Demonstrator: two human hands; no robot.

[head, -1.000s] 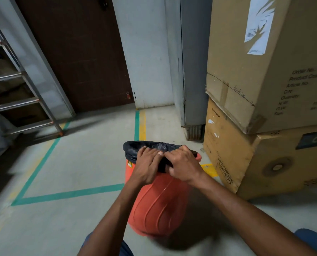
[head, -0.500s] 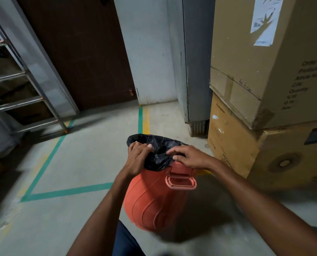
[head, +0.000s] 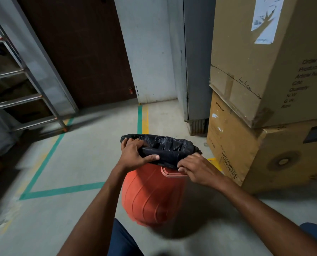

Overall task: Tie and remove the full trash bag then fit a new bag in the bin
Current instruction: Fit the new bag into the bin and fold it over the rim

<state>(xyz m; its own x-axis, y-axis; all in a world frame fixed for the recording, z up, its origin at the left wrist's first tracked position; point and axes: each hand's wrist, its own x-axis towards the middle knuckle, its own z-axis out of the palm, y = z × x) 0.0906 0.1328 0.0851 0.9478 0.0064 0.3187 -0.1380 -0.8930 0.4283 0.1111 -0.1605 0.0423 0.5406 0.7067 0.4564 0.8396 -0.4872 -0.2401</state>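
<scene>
Left hand (head: 135,156) grips, right hand (head: 196,169) pinches black plastic bag (head: 169,149) | hem newly off ribbed orange plastic bin (head: 150,196) handle below right fingers | likely freeing it.

The scene is dimly lit from overhead. A soft shadow is cast by the bin (head: 150,196) onto the floor (head: 83,163) at its near right. The near left is smeared by motion blur; side edges are bowed by lens distortion.
</scene>
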